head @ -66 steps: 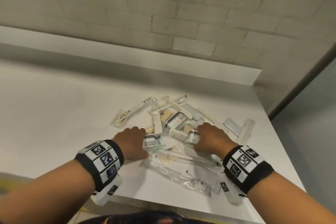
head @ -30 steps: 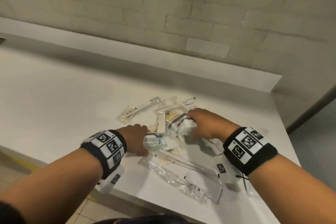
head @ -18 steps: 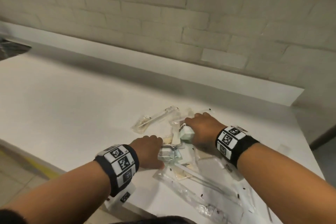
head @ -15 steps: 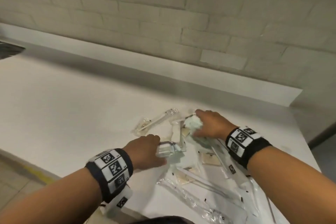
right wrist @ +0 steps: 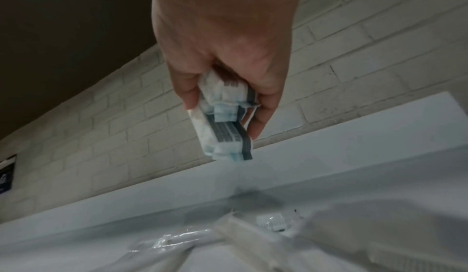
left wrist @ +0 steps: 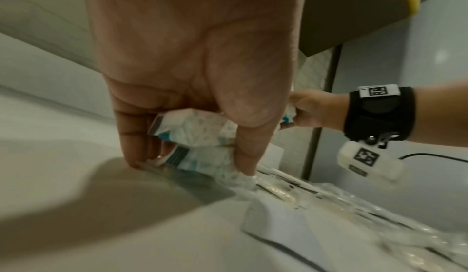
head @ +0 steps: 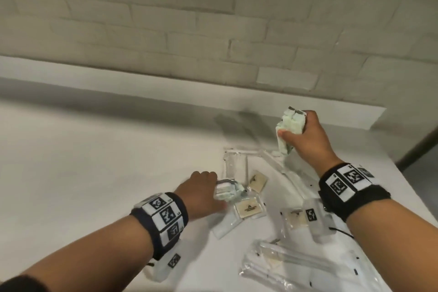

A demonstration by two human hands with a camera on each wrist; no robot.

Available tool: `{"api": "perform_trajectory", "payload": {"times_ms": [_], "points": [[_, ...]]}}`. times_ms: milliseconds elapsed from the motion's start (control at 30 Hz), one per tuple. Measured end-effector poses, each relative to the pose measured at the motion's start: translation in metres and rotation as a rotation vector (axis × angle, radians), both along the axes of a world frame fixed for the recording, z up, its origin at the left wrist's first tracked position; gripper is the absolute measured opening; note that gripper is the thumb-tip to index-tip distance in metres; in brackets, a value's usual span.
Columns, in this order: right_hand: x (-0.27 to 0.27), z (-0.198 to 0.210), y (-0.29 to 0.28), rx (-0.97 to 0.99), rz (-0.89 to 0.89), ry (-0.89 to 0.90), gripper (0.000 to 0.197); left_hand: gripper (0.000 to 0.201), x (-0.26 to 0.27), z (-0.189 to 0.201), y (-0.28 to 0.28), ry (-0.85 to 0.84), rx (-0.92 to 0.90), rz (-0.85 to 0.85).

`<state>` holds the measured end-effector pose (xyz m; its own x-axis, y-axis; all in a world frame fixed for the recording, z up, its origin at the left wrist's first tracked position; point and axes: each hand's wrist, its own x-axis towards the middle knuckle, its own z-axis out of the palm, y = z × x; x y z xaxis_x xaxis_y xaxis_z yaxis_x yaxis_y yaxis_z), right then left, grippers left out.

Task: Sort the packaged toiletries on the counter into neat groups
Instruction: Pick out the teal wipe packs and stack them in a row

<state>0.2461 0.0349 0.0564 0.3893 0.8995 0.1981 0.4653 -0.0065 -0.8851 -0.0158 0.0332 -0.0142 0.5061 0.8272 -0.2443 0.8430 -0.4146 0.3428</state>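
Note:
My right hand [head: 294, 127] is raised above the back of the white counter [head: 94, 149] and grips a stack of white, pale-blue packets [head: 288, 118]. In the right wrist view the same stack of packets [right wrist: 222, 132] hangs from my right hand [right wrist: 225, 116], well off the surface. My left hand [head: 216, 193] is low at the left edge of the pile, its fingers curled round two similar packets [head: 228, 191]. The left wrist view shows these packets [left wrist: 192, 134] pinched between thumb and fingers [left wrist: 134, 152] against the counter.
Clear-wrapped toothbrushes [head: 284, 261], tan soap squares [head: 248, 207] and a flat clear sachet [head: 235, 163] lie scattered between and below my hands. A low white ledge [head: 166, 92] and brick wall close the back. The counter stretches bare to the left; its front edge is close.
My right hand has lifted its packets off the pile, up and toward the back right. My left hand stays on its packets at the pile's left edge.

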Motion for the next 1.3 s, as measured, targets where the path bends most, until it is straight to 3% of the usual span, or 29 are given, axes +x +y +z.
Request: {"api": "perform_trajectory", "payload": {"times_ms": [167, 267, 400, 500, 567, 633, 733, 900, 1000, 1100, 1167, 1300], "points": [[-0.065, -0.004, 0.01, -0.29, 0.32, -0.231, 0.049, 0.049, 0.013, 0.016, -0.005, -0.113, -0.13, -0.204], [-0.109, -0.013, 0.028, -0.422, 0.466, -0.375, 0.05, 0.049, -0.008, 0.023, 0.0, -0.049, -0.069, -0.245], [-0.161, -0.034, 0.048, -0.525, 0.58, -0.676, 0.043, 0.051, -0.066, 0.017, 0.02, 0.149, 0.096, -0.183], [-0.18, -0.054, 0.056, -0.399, 0.559, -0.939, 0.04, 0.054, -0.096, 0.01, 0.037, 0.188, 0.099, -0.045], [-0.182, -0.061, 0.065, -0.36, 0.499, -0.983, 0.045, 0.056, -0.104, 0.008, 0.043, 0.119, 0.061, 0.002], [-0.175, -0.061, 0.078, -0.398, 0.408, -1.028, 0.065, 0.059, -0.107, 0.008, 0.046, 0.027, 0.011, 0.028], [-0.162, -0.043, 0.083, -0.435, 0.313, -0.949, 0.083, 0.047, -0.106, 0.008, 0.054, -0.077, -0.124, 0.05], [-0.158, -0.017, 0.061, -0.35, 0.304, -0.733, 0.045, 0.041, -0.104, 0.002, 0.091, -0.072, -0.162, 0.074], [-0.17, -0.018, 0.038, -0.376, 0.474, -0.707, 0.027, 0.028, -0.11, -0.002, 0.111, -0.103, -0.161, 0.177], [-0.181, -0.028, 0.018, -0.458, 0.732, -0.808, 0.042, 0.025, -0.112, 0.0, 0.116, -0.083, -0.193, 0.183], [-0.187, -0.041, 0.009, -0.463, 0.795, -0.916, 0.053, 0.028, -0.111, 0.003, 0.113, -0.04, -0.218, 0.147], [-0.193, -0.052, 0.004, -0.376, 0.826, -1.013, 0.025, 0.034, -0.112, 0.0, 0.104, -0.032, -0.21, 0.087]]}}
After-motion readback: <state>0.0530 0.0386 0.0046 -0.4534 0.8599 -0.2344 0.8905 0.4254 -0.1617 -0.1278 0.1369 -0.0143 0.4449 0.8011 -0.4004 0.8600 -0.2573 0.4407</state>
